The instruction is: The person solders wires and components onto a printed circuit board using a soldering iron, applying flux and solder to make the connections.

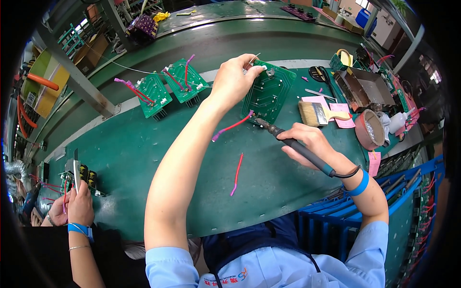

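My left hand grips a green circuit board by its upper left edge, holding it tilted up off the bench. A thin silvery wire pokes out by its fingertips. In my right hand is a soldering iron with a dark grip; its tip meets the lower edge of the board. Close to that tip, a red wire with purple ends hangs from the board. A loose red wire lies on the green bench mat below.
Two more boards with red wires lie left of my arm. A brush, pink slips, scissors, a metal tray and a round tin sit at right. A co-worker's hands work at far left.
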A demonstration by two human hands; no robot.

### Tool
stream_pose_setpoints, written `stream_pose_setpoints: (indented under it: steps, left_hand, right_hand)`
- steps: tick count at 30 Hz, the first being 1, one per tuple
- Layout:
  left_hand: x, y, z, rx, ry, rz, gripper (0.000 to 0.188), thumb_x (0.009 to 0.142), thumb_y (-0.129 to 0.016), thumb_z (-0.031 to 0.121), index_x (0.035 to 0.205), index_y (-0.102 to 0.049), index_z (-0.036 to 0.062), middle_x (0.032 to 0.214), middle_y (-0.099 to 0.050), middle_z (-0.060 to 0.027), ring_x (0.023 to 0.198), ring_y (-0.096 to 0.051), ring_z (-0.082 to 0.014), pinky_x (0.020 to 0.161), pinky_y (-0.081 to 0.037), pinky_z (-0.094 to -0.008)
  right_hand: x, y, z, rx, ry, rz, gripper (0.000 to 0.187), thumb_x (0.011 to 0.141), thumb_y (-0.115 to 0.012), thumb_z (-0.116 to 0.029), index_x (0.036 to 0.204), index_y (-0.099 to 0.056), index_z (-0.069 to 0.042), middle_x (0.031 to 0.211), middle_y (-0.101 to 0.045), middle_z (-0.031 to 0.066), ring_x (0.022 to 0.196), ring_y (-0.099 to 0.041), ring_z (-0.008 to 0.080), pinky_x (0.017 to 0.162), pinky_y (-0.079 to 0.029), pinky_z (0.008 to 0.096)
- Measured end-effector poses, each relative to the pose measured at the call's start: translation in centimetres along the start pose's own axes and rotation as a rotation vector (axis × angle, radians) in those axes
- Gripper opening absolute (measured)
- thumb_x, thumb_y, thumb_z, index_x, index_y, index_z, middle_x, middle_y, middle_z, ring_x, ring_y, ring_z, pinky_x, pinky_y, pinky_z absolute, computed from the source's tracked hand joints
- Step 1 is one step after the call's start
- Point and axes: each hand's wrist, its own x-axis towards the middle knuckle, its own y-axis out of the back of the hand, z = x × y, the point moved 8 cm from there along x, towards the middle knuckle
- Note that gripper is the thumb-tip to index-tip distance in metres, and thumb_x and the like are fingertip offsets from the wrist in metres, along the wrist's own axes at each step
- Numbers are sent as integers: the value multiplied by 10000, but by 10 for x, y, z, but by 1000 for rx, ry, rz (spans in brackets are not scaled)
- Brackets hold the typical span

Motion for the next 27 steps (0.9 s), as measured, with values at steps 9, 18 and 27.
stream_pose_setpoints:
  steps: [9, 18, 27]
  left_hand:
    - [3, 0, -14, -83, 37, -8, 300, 759, -600, 225, 992, -591, 36, 766, -603, -79, 699, -551, -143, 663, -432, -276]
    - [-1, 0, -15, -91, 41, 15, 309, 760, -600, 241, 994, -587, 39, 772, -599, -82, 712, -553, -161, 671, -433, -284]
    - [-3, -1, -13, -103, 38, 16, 311, 757, -602, 250, 984, -584, 37, 768, -589, -81, 712, -547, -159, 668, -431, -284]
  right_hand:
    - [2, 0, 0, -10, 4, -46, 252, 641, -637, -45, 884, -573, -40, 739, -547, 105, 642, -535, 266, 579, -444, 330]
    - [1, 1, -3, -30, 22, -36, 229, 667, -634, -71, 886, -567, -78, 738, -526, 91, 625, -550, 276, 550, -455, 334]
    - [0, 5, -1, -2, 74, -36, 229, 660, -636, -64, 880, -575, -76, 725, -525, 82, 633, -551, 259, 544, -453, 321]
